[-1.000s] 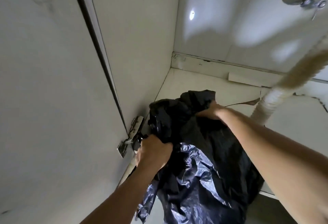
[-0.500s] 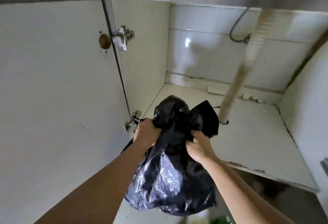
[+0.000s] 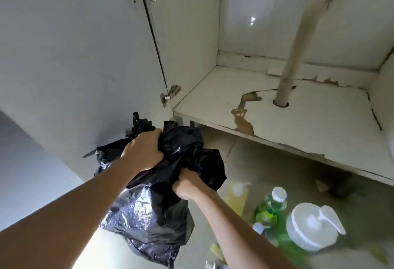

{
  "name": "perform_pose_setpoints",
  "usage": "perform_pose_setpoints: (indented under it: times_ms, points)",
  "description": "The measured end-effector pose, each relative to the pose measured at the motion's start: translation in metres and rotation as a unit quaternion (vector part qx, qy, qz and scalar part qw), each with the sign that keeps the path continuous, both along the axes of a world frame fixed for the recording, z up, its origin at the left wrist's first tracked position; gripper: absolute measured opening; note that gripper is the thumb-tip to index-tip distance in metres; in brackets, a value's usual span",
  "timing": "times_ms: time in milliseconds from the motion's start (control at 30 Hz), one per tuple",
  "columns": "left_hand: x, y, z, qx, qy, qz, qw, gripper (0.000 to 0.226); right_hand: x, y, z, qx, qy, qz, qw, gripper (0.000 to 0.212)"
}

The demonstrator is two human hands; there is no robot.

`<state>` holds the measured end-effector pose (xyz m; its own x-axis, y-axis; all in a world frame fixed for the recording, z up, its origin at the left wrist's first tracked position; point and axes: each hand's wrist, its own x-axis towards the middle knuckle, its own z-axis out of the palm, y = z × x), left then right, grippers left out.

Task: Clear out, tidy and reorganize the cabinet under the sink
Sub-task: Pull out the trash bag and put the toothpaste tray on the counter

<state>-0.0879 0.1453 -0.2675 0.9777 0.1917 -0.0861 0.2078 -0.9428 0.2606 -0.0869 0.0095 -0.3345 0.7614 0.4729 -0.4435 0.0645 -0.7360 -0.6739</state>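
Both hands grip a black plastic bag (image 3: 153, 204), held in the air in front of the cabinet (image 3: 277, 119), below its front edge and just beside the open door (image 3: 74, 55). The cabinet floor looks bare apart from the drain hose (image 3: 292, 59) that passes through it, so the step in hand is probably carrying this bag clear of the cabinet.

To do it well, keep the gathered top bunched tight so nothing spills, lift rather than drag, and set the bag down away from the bottles (image 3: 275, 202) standing on the floor in front of the cabinet, to the right of the bag. The film looks thin and crinkled; a snag on the door's lower hinge (image 3: 170, 96) could tear it.

The left hand (image 3: 142, 151) is a fist clamped round the bunched neck, knuckles up, forearm reaching forward toward the cabinet. The right hand (image 3: 187, 185) sits lower and nearer the body, fingers curled into a fold of the bag's side, wrist bent.
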Motion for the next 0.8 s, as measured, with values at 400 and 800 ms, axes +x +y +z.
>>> perform_pose_setpoints:
  times_ms: [400,800]
  points:
    - [-0.042,0.013,-0.076,0.251,0.575,-0.012,0.779,0.068,-0.07,0.0,-0.093,-0.099,0.028,0.237,0.966,0.032]
    - [-0.003,-0.153,-0.023,0.16,0.424,-0.147,0.879,0.045,-0.035,-0.184,0.021,-0.107,-0.048,0.017,0.993,0.013]
